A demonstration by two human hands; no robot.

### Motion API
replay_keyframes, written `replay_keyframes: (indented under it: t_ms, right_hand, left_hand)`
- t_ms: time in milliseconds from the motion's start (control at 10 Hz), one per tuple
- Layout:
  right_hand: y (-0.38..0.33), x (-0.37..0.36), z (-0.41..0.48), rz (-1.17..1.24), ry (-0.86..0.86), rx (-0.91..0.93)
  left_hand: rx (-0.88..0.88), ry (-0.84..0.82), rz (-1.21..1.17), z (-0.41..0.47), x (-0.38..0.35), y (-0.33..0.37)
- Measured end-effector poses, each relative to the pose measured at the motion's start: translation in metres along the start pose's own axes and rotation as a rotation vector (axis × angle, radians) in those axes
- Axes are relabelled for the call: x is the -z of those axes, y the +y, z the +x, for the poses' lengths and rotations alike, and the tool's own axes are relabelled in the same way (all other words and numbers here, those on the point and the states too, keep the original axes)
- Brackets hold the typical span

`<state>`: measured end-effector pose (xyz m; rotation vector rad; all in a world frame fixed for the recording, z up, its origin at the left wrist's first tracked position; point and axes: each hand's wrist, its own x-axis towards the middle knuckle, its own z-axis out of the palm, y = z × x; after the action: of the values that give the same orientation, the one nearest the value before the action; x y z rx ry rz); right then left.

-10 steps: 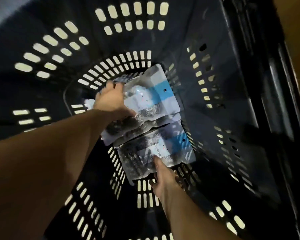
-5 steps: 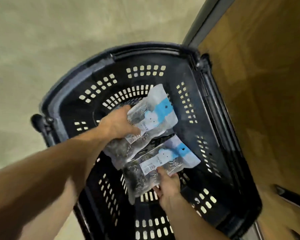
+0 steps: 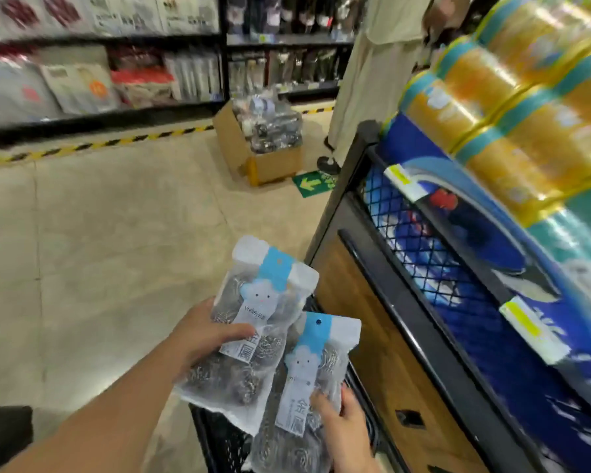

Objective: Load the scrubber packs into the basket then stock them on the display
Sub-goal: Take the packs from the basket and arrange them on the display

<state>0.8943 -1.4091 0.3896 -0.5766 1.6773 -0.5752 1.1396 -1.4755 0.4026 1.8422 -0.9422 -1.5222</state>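
Low in the centre of the frame, two clear plastic bags of grey steel-wire scrubbers, each with a pale blue header card and a white label strip, are held above the floor. The upper scrubber pack (image 3: 253,322) sits in the left hand (image 3: 203,336), whose thumb lies across the front of the label while the fingers curl behind the bag. The lower scrubber pack (image 3: 309,377) is just to its right and partly overlaps it. The right hand (image 3: 347,428) grips it near the bottom, thumb on the front label, fingers wrapped round the right side. Both packs stand nearly upright, header cards tilted toward the upper right. Directly under them, at the bottom edge, shows the perforated wall of a black plastic basket (image 3: 219,442).

To the right runs a display stand (image 3: 382,336) faced in brown wood grain, with a black diamond-mesh rail (image 3: 423,254), behind which lie blue printed packages (image 3: 475,302). Above them, in the upper right, are stacked orange rolls with teal bands (image 3: 526,107) in shiny wrap. Up the middle, on the beige tiled floor (image 3: 99,250), an open brown cardboard box (image 3: 273,165) holds more bagged grey goods, beside a green arrow sticker (image 3: 313,184). A yellow-and-black striped tape (image 3: 99,144) crosses the floor before blurred black shelves (image 3: 116,63) in the upper left. A person in a pale long garment (image 3: 372,70) stands at the top, right of centre.
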Motion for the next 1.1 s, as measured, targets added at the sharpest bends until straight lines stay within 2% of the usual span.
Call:
replay_keyframes:
  t_ms: [100, 200, 300, 400, 500, 600, 700, 900, 1100]
  right_hand:
    - [-0.016, -0.024, 0.076, -0.005, 0.062, 0.201]
    - [-0.087, -0.077, 0.196, 0.076, 0.210, 0.671]
    - [-0.162, 0.070, -0.078, 0.105, 0.065, 0.524]
    - [-0.162, 0.189, -0.235, 0.265, 0.073, 0.573]
    - [-0.166, 0.279, -0.279, 0.135, 0.199, 0.617]
    - [-0.155, 0.371, -0.317, 0.194, 0.244, 0.742]
    - [-0.136, 0.463, -0.340, 0.272, 0.339, 0.745]
    - [-0.086, 0.615, -0.384, 0.474, 0.571, 0.768]
    - [-0.049, 0.712, -0.392, 0.550, 0.761, 0.670]
  left_hand:
    - [-0.080, -0.005, -0.131, -0.054, 0.010, 0.073]
    - [-0.177, -0.037, -0.193, -0.110, 0.007, 0.144]
    - [-0.304, -0.074, -0.214, -0.171, -0.015, 0.212]
    - [-0.406, -0.141, -0.181, -0.231, -0.055, 0.271]
    - [-0.517, -0.200, -0.148, -0.295, -0.123, 0.320]
    - [-0.616, -0.294, -0.151, -0.350, -0.206, 0.356]
    - [-0.673, -0.368, -0.136, -0.388, -0.293, 0.377]
    - [-0.721, -0.594, -0.027, -0.434, -0.441, 0.404]
    - [-0.648, -0.680, 0.060, -0.438, -0.545, 0.419]
